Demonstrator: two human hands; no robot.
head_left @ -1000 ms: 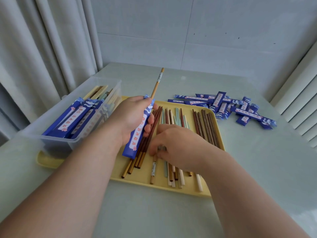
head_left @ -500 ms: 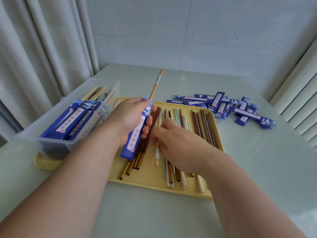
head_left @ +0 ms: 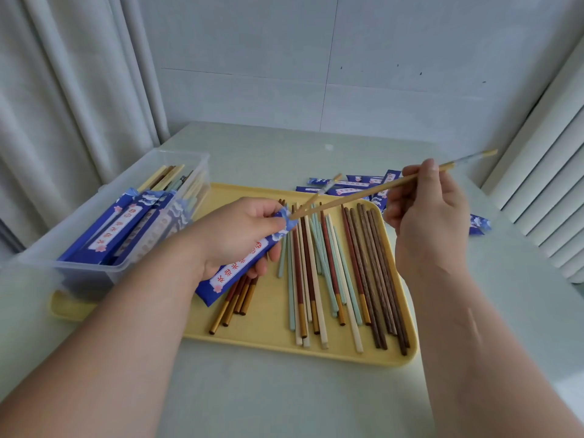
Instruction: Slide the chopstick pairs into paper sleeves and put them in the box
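My left hand (head_left: 235,235) grips a blue paper sleeve (head_left: 235,271) above the yellow tray (head_left: 268,333). One tan chopstick (head_left: 319,197) sticks out of the sleeve's mouth. My right hand (head_left: 426,216) pinches a second tan chopstick (head_left: 363,195), whose tip touches the sleeve's opening. Several loose chopsticks (head_left: 335,273) in brown, red, cream and pale green lie on the tray. At the left stands the clear plastic box (head_left: 104,229), holding sleeved pairs.
A heap of empty blue sleeves (head_left: 354,184) lies on the table behind the tray, partly hidden by my right hand. Curtains hang at the left, a wall stands behind, and a ribbed white panel rises at the right.
My right hand has lifted a tan chopstick off the tray and brought its tip to the sleeve's mouth. The left hand with the sleeve has stayed about where it was.
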